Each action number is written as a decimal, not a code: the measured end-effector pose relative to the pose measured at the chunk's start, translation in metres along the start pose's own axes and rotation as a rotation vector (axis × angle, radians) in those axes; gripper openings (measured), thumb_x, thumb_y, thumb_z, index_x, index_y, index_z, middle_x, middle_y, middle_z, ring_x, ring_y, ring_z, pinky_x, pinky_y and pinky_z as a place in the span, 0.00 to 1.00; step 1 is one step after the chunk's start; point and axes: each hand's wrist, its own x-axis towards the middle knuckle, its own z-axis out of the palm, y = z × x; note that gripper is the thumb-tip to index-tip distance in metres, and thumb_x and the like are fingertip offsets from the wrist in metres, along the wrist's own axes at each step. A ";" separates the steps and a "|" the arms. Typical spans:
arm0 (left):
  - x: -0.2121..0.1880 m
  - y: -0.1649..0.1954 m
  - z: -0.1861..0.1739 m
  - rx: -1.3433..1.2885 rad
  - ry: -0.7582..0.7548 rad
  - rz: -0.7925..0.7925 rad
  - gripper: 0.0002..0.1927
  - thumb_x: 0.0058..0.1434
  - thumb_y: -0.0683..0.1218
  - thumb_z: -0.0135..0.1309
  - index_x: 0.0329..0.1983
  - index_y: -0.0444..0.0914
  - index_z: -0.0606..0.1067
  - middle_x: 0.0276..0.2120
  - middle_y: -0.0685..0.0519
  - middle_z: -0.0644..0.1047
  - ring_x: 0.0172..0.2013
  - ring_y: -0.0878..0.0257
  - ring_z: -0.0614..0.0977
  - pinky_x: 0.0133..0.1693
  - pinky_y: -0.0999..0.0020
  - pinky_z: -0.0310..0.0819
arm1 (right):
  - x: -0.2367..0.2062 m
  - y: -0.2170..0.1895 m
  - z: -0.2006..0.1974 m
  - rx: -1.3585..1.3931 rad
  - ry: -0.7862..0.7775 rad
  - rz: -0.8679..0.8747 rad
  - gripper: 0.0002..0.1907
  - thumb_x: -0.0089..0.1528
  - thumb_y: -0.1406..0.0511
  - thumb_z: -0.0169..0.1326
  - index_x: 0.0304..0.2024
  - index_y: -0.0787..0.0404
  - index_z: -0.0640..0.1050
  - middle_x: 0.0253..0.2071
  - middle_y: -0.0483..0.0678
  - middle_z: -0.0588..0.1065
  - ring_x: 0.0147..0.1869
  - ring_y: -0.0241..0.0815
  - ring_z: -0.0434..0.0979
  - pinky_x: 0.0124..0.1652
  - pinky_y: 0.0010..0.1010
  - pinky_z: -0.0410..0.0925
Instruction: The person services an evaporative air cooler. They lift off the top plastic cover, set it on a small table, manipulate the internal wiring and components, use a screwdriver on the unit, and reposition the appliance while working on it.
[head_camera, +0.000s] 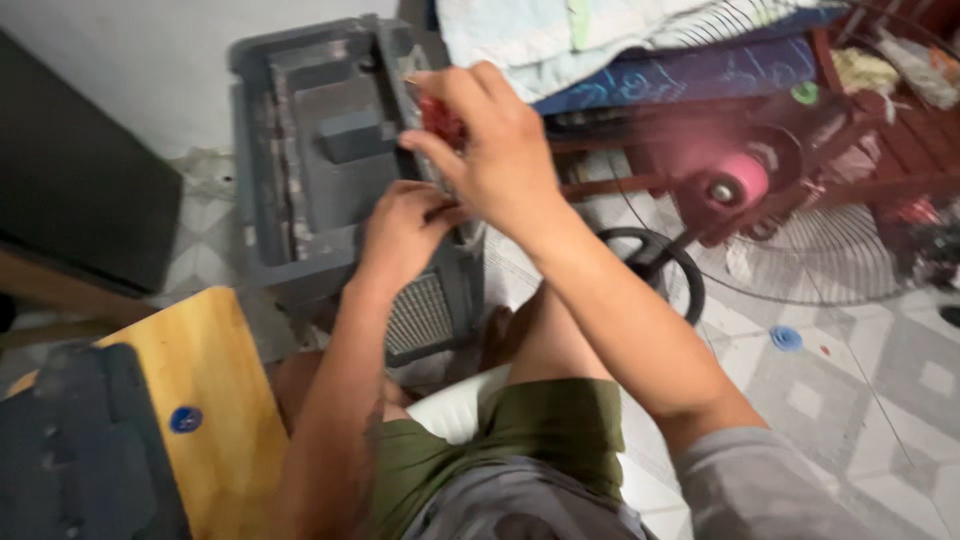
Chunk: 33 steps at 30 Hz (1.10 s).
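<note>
A grey plastic housing (320, 150) stands on the tiled floor in front of me, tilted, with a grille panel (420, 315) at its lower right. My right hand (495, 145) is closed around a small red-handled tool (440, 118) at the housing's right edge. Just below it, my left hand (400, 230) grips the same edge of the housing. The frame is blurred, so the tool's tip is hidden.
A wooden board (215, 390) with a dark grey part (80, 450) on it lies at lower left. A dismantled fan with a pink motor (738, 182), a wire guard (830, 255) and a black ring (655, 260) sits to the right. A blue cap (786, 338) lies on the tiles.
</note>
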 end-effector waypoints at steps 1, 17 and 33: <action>0.002 -0.001 -0.002 -0.001 0.006 0.046 0.11 0.59 0.49 0.65 0.36 0.36 0.83 0.39 0.47 0.83 0.46 0.48 0.81 0.48 0.54 0.74 | 0.002 0.000 0.000 0.013 -0.001 0.009 0.23 0.60 0.65 0.71 0.55 0.59 0.77 0.41 0.51 0.73 0.41 0.47 0.78 0.41 0.32 0.72; 0.000 -0.008 0.003 -0.570 -0.104 -0.114 0.06 0.59 0.39 0.60 0.39 0.33 0.82 0.34 0.49 0.86 0.37 0.66 0.86 0.44 0.69 0.80 | 0.002 0.013 -0.014 0.544 -0.211 0.052 0.19 0.64 0.74 0.61 0.57 0.66 0.74 0.57 0.50 0.73 0.58 0.37 0.76 0.57 0.30 0.73; -0.004 -0.001 -0.007 -0.375 -0.090 -0.047 0.11 0.57 0.42 0.63 0.43 0.36 0.81 0.36 0.47 0.84 0.37 0.59 0.86 0.43 0.65 0.78 | 0.000 0.025 -0.008 0.638 -0.197 0.154 0.15 0.66 0.77 0.54 0.56 0.67 0.74 0.58 0.49 0.77 0.54 0.33 0.76 0.58 0.27 0.72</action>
